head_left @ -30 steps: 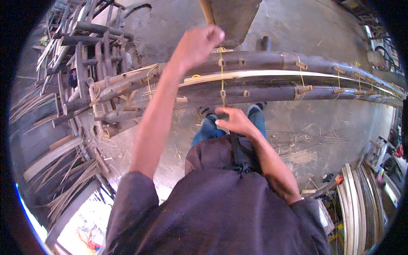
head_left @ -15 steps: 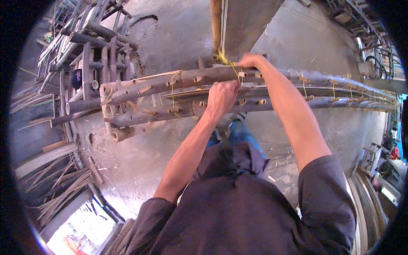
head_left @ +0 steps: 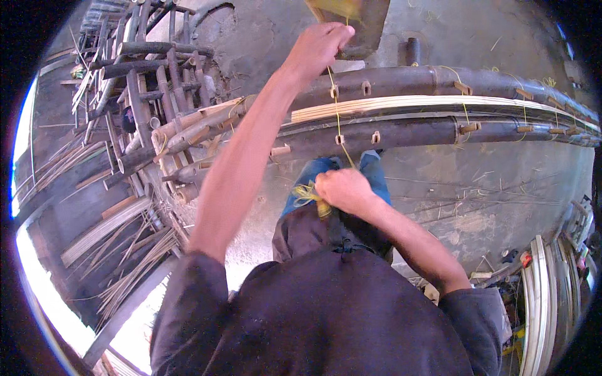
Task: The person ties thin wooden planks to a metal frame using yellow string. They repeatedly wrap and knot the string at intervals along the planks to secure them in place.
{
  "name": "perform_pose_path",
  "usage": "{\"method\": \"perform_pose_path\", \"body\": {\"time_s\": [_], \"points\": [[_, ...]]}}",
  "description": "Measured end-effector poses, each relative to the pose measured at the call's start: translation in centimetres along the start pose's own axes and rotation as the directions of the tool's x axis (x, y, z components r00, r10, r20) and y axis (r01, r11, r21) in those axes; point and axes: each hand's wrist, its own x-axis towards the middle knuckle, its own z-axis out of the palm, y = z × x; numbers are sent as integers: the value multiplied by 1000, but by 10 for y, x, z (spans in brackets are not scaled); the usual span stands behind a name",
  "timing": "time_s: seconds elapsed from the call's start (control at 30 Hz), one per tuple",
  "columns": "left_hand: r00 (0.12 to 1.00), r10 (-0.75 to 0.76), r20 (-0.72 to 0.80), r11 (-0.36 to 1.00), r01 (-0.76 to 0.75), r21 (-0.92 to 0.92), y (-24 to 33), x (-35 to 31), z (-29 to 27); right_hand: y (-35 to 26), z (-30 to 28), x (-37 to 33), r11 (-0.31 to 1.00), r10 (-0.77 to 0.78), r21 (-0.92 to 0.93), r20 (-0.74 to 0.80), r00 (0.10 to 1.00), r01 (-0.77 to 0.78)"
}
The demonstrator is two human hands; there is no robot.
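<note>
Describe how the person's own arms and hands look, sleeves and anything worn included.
The left hand and right hand are both ungloved, and I see no watch or band at either wrist. The forearms are bare below short, loose, plain dark sleeves, matching the dark shirt. The fingers are too blurred to tell about rings.

A stained grey concrete floor (head_left: 451,37) spread through the room, littered with thin scraps. Dark brown frames of round poles (head_left: 147,47) stood jumbled at upper left, above slender tan strips (head_left: 135,285), while long pale curved slats (head_left: 543,301) filled the lower right. White glare (head_left: 50,288) washed the lower-left edge.
</note>
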Motion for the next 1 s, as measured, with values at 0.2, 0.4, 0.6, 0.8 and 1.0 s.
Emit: {"method": "perform_pose_path", "body": {"time_s": [0.2,0.4,0.6,0.8,1.0], "points": [[966,15,257,916,-116,384,-111,64,-25,-14,-53,14,993,-102,-14,-572,814,115],[964,178,199,667,-267,696,-77,1,-130,-31,-109,82,939,58,-283,-427,902,-194],[983,174,-57,906,-137,401,-111,-167,-199,-132,7,26,356,647,916,-101,756,-182],[984,143,111,793,-181,582,-153,-189,-153,-132,48,104,824,297,564,-345,890,-57],[972,231,-45,819,-169,549,-172,-201,-137,-195,-148,206,789,-420,-559,-190,887,254]]}}
